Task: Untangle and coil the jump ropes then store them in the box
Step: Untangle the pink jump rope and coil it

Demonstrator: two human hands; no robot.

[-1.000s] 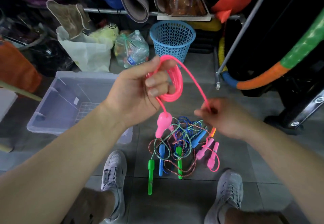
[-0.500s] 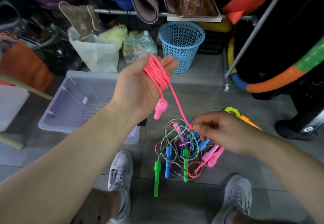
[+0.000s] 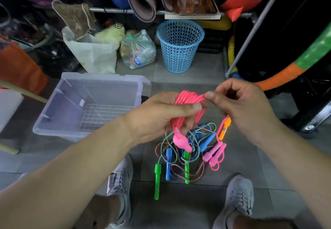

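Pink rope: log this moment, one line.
left hand: grips pink rope coil | right hand: pinches its strand | box: open | tangle: on floor

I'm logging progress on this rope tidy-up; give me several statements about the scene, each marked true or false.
1. The left hand grips a coiled pink jump rope. True.
2. The clear box has a coiled rope in it. False: no rope is in it, only a wire grid shows at its bottom.
3. The right hand pinches the pink jump rope beside the coil. True.
4. The blue basket stands inside the clear box. False: it stands on the floor beyond the box.
5. The ropes on the floor are neatly coiled. False: they lie in a tangle.
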